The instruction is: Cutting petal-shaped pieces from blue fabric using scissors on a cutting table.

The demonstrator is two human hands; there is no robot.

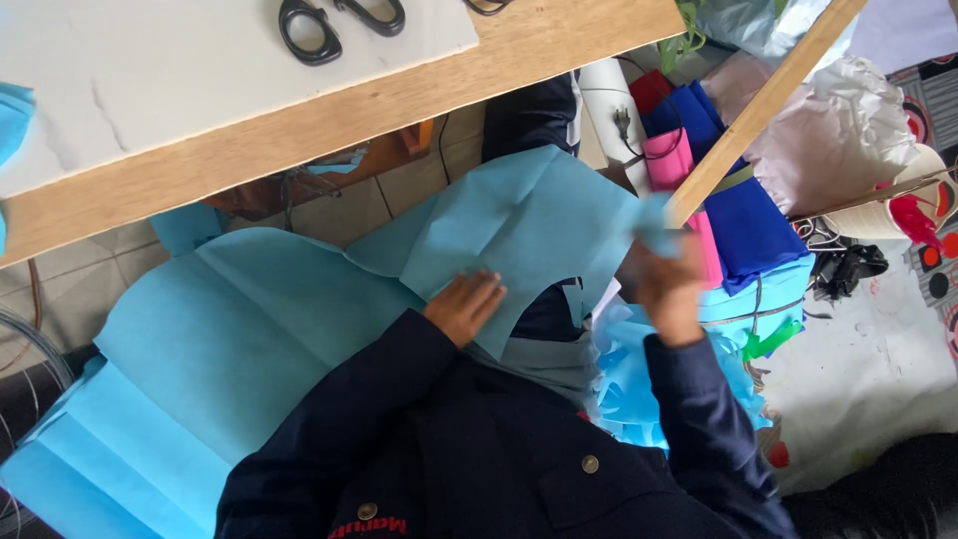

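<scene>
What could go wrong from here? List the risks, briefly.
1. The right hand grips only a corner of the light blue fabric sheet while the left hand presses it flat; the thin sheet might tear or crease.
2. The wooden stick leans right beside the right hand and could be knocked over.
3. The larger blue sheet trails toward the tiled floor and might pick up dirt.

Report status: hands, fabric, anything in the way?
Left hand flat on blue fabric. Right hand pinching its corner. Wooden stick touching right hand.
</scene>
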